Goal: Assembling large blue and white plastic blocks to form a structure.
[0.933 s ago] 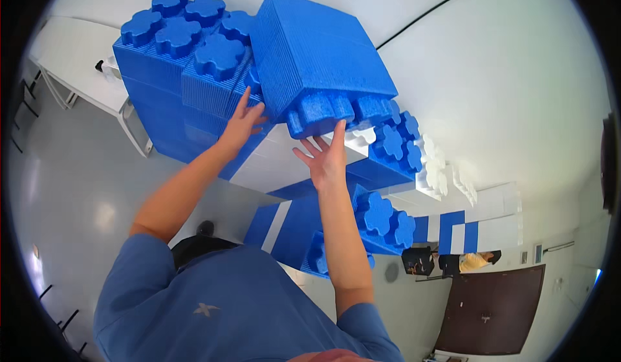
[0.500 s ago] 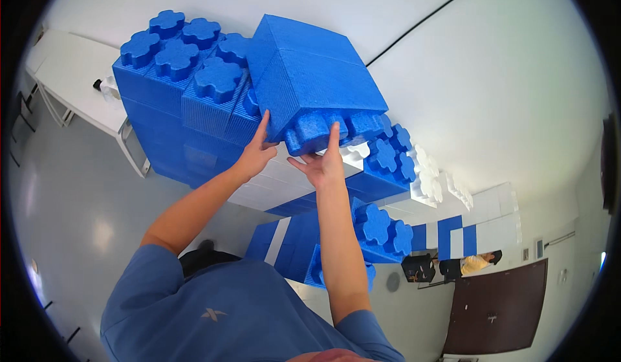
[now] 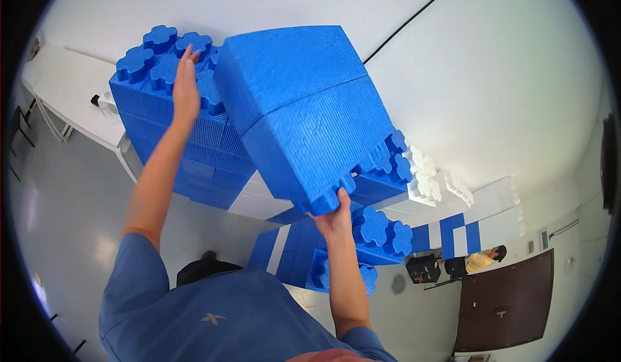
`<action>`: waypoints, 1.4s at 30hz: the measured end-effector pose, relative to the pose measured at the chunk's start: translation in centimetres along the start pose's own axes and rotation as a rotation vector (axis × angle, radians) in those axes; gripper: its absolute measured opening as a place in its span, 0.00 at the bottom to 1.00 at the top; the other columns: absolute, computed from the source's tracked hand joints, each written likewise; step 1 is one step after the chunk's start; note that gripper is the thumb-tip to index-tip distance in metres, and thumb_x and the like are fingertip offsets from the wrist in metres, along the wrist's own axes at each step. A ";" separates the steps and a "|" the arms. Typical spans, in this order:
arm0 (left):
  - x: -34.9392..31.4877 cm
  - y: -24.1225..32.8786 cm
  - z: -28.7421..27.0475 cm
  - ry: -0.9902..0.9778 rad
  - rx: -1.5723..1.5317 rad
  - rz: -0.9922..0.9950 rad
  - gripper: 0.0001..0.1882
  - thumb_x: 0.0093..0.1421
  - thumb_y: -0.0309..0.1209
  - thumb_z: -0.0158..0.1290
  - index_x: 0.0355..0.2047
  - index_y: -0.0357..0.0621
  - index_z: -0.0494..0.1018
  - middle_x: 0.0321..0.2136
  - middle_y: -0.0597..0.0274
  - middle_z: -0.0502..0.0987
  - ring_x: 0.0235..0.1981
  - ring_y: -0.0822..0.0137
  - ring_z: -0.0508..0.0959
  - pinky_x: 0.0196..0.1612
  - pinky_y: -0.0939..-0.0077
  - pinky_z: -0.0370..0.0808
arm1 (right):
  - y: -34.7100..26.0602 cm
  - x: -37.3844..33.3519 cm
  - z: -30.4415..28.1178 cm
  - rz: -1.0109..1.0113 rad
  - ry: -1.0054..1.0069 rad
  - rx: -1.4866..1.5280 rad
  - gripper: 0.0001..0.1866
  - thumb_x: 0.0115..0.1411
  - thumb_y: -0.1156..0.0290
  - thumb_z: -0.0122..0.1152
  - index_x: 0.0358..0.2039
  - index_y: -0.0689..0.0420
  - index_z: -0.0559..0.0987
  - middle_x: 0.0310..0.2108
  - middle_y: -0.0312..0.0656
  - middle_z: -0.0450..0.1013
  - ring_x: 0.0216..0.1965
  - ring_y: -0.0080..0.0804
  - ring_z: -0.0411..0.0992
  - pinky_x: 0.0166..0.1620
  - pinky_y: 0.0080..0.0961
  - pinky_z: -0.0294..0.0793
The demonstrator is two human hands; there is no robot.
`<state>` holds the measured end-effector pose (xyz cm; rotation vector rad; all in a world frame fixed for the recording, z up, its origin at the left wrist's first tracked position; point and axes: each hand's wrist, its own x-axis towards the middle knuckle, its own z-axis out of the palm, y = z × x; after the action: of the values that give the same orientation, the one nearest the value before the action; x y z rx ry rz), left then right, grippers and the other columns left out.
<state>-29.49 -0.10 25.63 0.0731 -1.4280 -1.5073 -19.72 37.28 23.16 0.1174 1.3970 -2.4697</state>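
Observation:
A large blue foam building block (image 3: 310, 109) is tilted in front of me, its studded end pointing down toward me. My right hand (image 3: 335, 219) grips that lower end, the thumb over a stud and the other fingers mostly hidden beneath. Off the block's left side, my left hand (image 3: 186, 93) is raised with straight fingers and holds nothing. Behind the left hand stands a stack of blue blocks (image 3: 152, 113) with flower-shaped studs on top. The tilted block hides part of this stack.
A white table (image 3: 74, 80) with a small clear and black item stands at left. Lower blue blocks (image 3: 381, 232) sit near my right forearm. White studded blocks (image 3: 424, 174) continue along the wall. Farther right are a person in yellow (image 3: 482, 260) and a brown door (image 3: 504, 304).
The block has come nearer to me and tipped, its studded end lower. My left hand has let go of it and moved up and left. My right hand has moved down with it.

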 end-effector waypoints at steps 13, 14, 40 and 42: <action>-0.6 1.2 0.8 -0.006 -0.399 -0.153 0.32 0.70 0.48 0.28 0.28 0.39 0.76 0.25 0.64 0.77 0.27 0.75 0.72 0.36 0.76 0.69 | 0.6 -5.0 0.1 -0.105 -0.025 0.031 0.40 0.52 0.57 0.66 0.61 0.56 0.58 0.55 0.43 0.66 0.56 0.39 0.65 0.57 0.40 0.66; -0.4 1.1 0.8 -0.014 -0.460 -0.185 0.32 0.70 0.48 0.28 0.29 0.38 0.76 0.26 0.63 0.78 0.27 0.74 0.73 0.36 0.76 0.70 | 0.4 -5.5 0.5 -0.151 -0.038 0.013 0.40 0.52 0.58 0.65 0.61 0.57 0.58 0.54 0.43 0.66 0.55 0.39 0.66 0.57 0.39 0.65; 4.2 21.0 12.3 -0.494 0.318 -0.107 0.46 0.59 0.67 0.35 0.55 0.33 0.66 0.47 0.49 0.74 0.52 0.60 0.71 0.58 0.67 0.63 | -1.7 -13.2 -2.4 -0.645 0.213 -0.744 0.60 0.33 0.62 0.75 0.63 0.63 0.48 0.57 0.50 0.55 0.60 0.42 0.54 0.62 0.35 0.53; 5.0 20.9 12.6 -0.385 0.205 -0.185 0.44 0.56 0.65 0.45 0.51 0.32 0.69 0.45 0.50 0.75 0.48 0.62 0.72 0.55 0.70 0.65 | -1.4 -13.0 -1.8 -0.701 0.196 -0.821 0.57 0.34 0.63 0.77 0.61 0.63 0.52 0.56 0.51 0.57 0.59 0.43 0.56 0.61 0.37 0.54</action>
<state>-27.43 10.04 48.28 0.0417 -1.9273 -1.5773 -7.89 42.31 26.22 -0.3786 2.7881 -2.1135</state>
